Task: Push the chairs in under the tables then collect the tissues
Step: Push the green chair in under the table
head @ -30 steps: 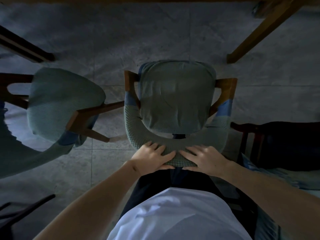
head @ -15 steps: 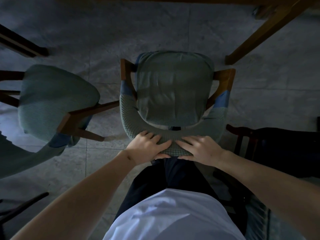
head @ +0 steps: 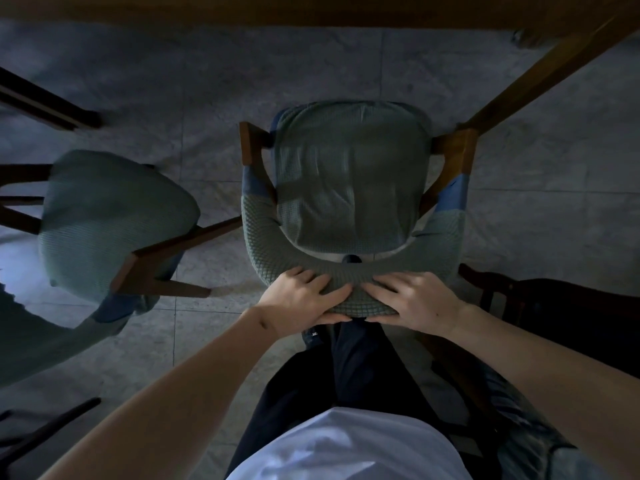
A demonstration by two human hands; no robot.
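Note:
A chair with a grey-green knit cover [head: 349,181] stands right in front of me, seen from above, its seat pointing toward the wooden table edge [head: 311,10] at the top. My left hand [head: 304,299] and my right hand [head: 412,301] both grip the top of its curved backrest [head: 353,292], side by side, thumbs under the rim. The chair's right armrest sits close to the slanted wooden table leg [head: 540,74]. No tissues are visible.
A second covered chair [head: 110,220] stands to the left, turned at an angle, its wooden arm reaching close to the middle chair. A dark wooden chair [head: 554,306] is at my right. Another table leg [head: 45,98] is at far left. The floor is grey tile.
The middle chair has slid forward toward the table with both hands on its backrest, and I have stepped forward with it. Its right arm now lies near the table leg.

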